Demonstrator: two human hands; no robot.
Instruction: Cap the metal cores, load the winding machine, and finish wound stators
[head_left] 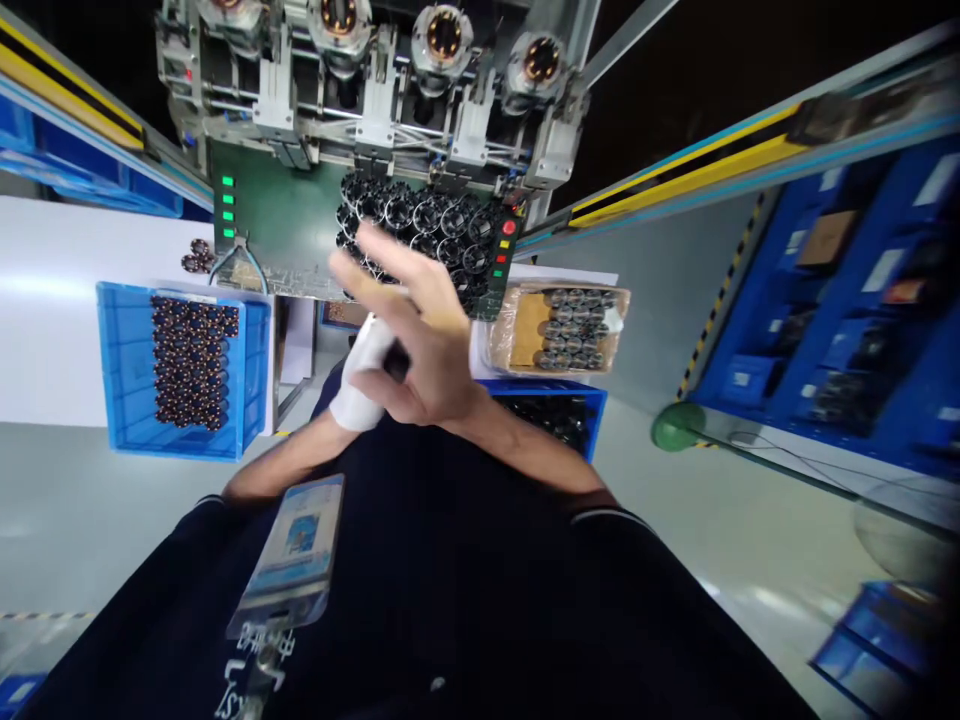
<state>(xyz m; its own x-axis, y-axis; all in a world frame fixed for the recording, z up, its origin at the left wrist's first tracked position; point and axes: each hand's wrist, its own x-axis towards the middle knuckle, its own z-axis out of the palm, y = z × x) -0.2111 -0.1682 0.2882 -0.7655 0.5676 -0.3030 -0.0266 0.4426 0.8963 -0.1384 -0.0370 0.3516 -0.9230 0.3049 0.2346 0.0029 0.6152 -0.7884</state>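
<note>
Rings: we have black, round, toothed parts (pixel 427 215) with shiny rims, packed close in rows on the green counter (pixel 285 220), beyond our hands.
Right grip (pixel 427 340): bare, blurred, two fingers stretched out, thumb bent in; a dark patch shows by the thumb, and we cannot tell if anything is held.
Left grip (pixel 367 370): white-gloved, partly behind the right; its closure and hold we cannot tell.
Bin (pixel 256 400): blue, smooth, holding copper-and-black parts (pixel 193 365) in rows.

Grey, shining floor (pixel 660 490) around your bench (pixel 285 220).
Beyond its right edge you have blue shelves (pixel 757 310), with black-and-yellow floor tape (pixel 721 298) beside them; beyond the left edge, a white surface (pixel 49 320).
</note>
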